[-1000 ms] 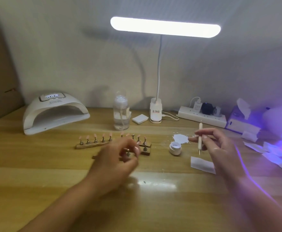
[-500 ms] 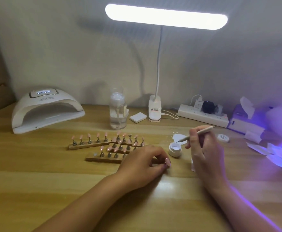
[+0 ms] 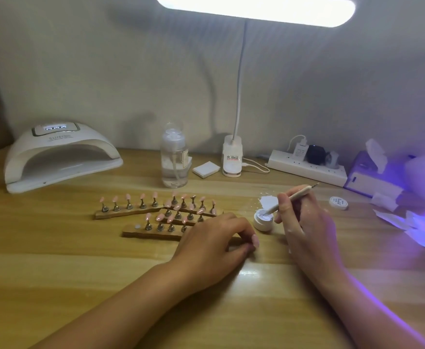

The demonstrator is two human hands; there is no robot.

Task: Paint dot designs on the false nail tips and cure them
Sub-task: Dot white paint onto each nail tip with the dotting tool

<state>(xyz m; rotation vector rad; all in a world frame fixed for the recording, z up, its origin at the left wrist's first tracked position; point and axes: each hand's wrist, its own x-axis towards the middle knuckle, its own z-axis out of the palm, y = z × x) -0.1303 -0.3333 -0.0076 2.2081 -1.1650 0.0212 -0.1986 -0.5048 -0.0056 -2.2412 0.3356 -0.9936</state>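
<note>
A wooden desk (image 3: pixel 55 260) stands against a pale wall. A white curing lamp (image 3: pixel 62 157) sits at its rear left corner. Three wooden strips (image 3: pixel 136 211) lie mid-desk, pink nail tips (image 3: pixel 159 217) standing on their pegs. The left hand (image 3: pixel 214 245) rests on the desk, fingers curled round the right end of the nearest strip. The right hand (image 3: pixel 307 225), just right of it, pinches a pen (image 3: pixel 297 193), whose lower end dips into an open pot (image 3: pixel 262 222) of white gel between the hands.
</note>
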